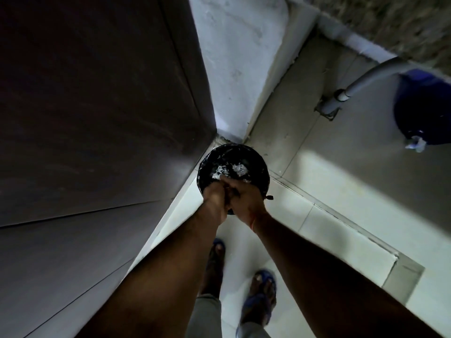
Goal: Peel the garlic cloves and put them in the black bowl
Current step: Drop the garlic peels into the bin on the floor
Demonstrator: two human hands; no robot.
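Both my hands hang over a round black bin [253,157] lined with a black bag, which stands on the floor in a corner. White papery garlic skins [235,170] lie inside it. My left hand [214,200] and my right hand [247,198] are pressed together side by side above the bin's near rim, backs toward the camera and fingers pointing down. Whatever is between the fingers is hidden. I see no garlic cloves and no bowl.
A dark cabinet or door panel [97,118] fills the left. A white wall [234,57] rises behind the bin. A blue bucket [424,108] and a grey pipe [366,84] are at the right. My feet in blue sandals [258,298] stand on pale floor tiles.
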